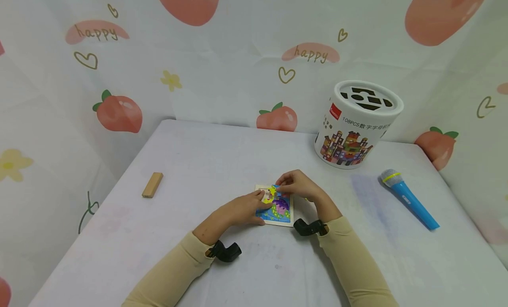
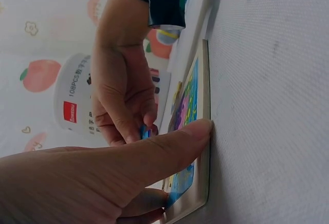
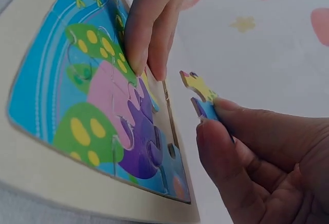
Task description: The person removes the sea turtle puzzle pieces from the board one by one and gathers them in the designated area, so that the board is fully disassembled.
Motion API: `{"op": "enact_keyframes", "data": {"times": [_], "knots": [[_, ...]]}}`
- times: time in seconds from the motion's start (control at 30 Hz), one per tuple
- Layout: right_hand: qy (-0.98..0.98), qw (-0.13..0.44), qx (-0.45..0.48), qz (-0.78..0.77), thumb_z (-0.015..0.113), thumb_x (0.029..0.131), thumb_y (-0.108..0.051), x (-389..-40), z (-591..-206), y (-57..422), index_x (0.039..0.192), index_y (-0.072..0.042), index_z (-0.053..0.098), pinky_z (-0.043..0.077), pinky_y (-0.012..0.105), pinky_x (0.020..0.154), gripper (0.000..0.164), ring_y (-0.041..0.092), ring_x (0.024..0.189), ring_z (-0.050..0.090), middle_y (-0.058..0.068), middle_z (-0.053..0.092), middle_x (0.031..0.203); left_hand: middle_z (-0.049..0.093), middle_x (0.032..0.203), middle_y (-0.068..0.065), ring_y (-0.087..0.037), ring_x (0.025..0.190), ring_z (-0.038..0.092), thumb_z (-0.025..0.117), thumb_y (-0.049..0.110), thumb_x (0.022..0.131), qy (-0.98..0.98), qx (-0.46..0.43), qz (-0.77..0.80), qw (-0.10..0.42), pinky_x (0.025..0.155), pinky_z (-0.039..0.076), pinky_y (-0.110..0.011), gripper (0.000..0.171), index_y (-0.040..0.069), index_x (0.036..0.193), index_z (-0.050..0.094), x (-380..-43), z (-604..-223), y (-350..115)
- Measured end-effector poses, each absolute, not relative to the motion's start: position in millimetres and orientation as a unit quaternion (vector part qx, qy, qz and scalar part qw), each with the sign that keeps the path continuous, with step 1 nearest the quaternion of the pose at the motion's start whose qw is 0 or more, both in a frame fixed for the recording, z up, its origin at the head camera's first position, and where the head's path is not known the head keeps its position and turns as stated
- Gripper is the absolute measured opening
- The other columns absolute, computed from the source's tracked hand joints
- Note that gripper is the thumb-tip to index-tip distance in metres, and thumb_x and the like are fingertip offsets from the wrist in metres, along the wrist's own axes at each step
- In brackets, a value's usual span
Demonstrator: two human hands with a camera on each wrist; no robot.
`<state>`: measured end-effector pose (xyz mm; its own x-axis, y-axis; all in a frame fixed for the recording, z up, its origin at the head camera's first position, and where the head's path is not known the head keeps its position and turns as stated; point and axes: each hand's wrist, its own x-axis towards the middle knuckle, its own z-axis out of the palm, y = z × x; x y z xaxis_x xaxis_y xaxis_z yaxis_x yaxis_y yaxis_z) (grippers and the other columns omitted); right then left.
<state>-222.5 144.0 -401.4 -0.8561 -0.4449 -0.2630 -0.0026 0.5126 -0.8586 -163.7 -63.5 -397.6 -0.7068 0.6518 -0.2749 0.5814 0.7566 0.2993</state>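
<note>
A small jigsaw puzzle in a pale wooden frame (image 1: 278, 223) lies on the table, showing a green, pink and purple cartoon picture on blue. My left hand (image 1: 242, 208) reaches over its left side. Its thumb (image 2: 180, 142) rests on the frame's near edge, and its fingertips (image 3: 138, 62) press on the picture. Between thumb and fingers, my right hand (image 1: 303, 185) pinches a yellow and blue puzzle piece (image 3: 205, 91). The right wrist view has this piece tilted and apart from the board, beside an unfilled strip along the frame's far side.
A white tub (image 1: 353, 121) with block pictures stands at the back right. The blue toy microphone (image 1: 410, 199) lies to the right. On the left is a wooden block (image 1: 152, 185). A printed cloth (image 1: 222, 77) hangs behind the table.
</note>
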Motion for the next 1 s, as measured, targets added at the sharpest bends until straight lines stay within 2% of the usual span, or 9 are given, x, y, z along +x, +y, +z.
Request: {"op": "enact_keyframes", "data": {"times": [0.47,0.73,1.0], "knots": [[0.841,0.243,-0.115,-0.469,0.062,0.088,-0.011,-219.3,-399.2,153.2,0.108,0.004,0.065,0.056,0.028,0.074,0.024,0.011,0.074,0.063,0.014,0.068,0.099,0.028,0.151,-0.016,-0.027,0.142,0.023,0.066,0.037,0.085,0.920,0.328,0.097,0.192,0.111,0.032,-0.039,0.057,0.022,0.137,0.048,-164.9,-398.3,-63.0],[0.856,0.227,-0.095,-0.455,0.062,0.089,-0.017,-218.7,-402.3,165.7,0.109,-0.003,0.068,0.051,0.023,0.069,0.025,0.013,0.075,0.059,0.010,0.069,0.100,0.028,0.151,-0.016,-0.027,0.142,0.024,0.066,0.037,0.085,0.919,0.332,0.099,0.189,0.111,0.032,-0.039,0.057,0.023,0.137,0.048,-164.8,-399.1,-64.4],[0.864,0.213,-0.079,-0.450,0.062,0.089,-0.018,-216.9,-404.4,177.1,0.109,-0.001,0.067,0.047,0.023,0.064,0.026,0.015,0.073,0.054,0.010,0.067,0.096,0.028,0.151,-0.015,-0.027,0.143,0.023,0.066,0.037,0.085,0.919,0.329,0.103,0.193,0.112,0.030,-0.039,0.057,0.023,0.137,0.047,-164.5,-398.0,-64.4]]}}
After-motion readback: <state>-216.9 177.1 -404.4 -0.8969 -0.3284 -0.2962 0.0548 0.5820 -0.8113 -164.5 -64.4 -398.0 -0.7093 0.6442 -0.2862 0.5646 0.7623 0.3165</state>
